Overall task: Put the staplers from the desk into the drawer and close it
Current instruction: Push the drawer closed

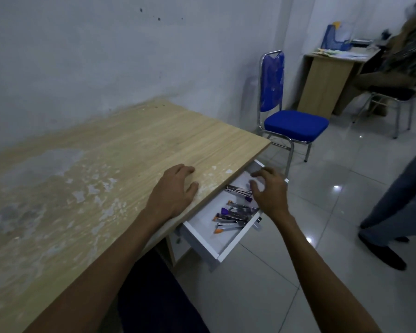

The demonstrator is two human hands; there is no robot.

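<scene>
While the left hand (175, 188) lies flat and empty, fingers loosely spread, on the pale wood-grain table (106, 164) near its front edge, the right hand (268, 191) hovers over the pulled-out white drawer (235, 239) with its fingers spread and curled, gripping nothing that can be seen. Just below and to the left of that right hand lies a loose heap of small metal staplers with purple and orange plastic ends (235, 215), all resting on the white drawer floor; their exact count is hard to tell in the dim light. No stapler shows on the table top around the left hand, so the gathering part of the job looks finished, and the step in hand seems to be the last release or tidy of the pile. By my reading, what remains is the closing: the right hand needs to clear the opening, find the drawer's white front panel below its wrist, and push it straight in under the table edge, keeping fingers out of the gap and watching that no stapler sticks up to catch
</scene>
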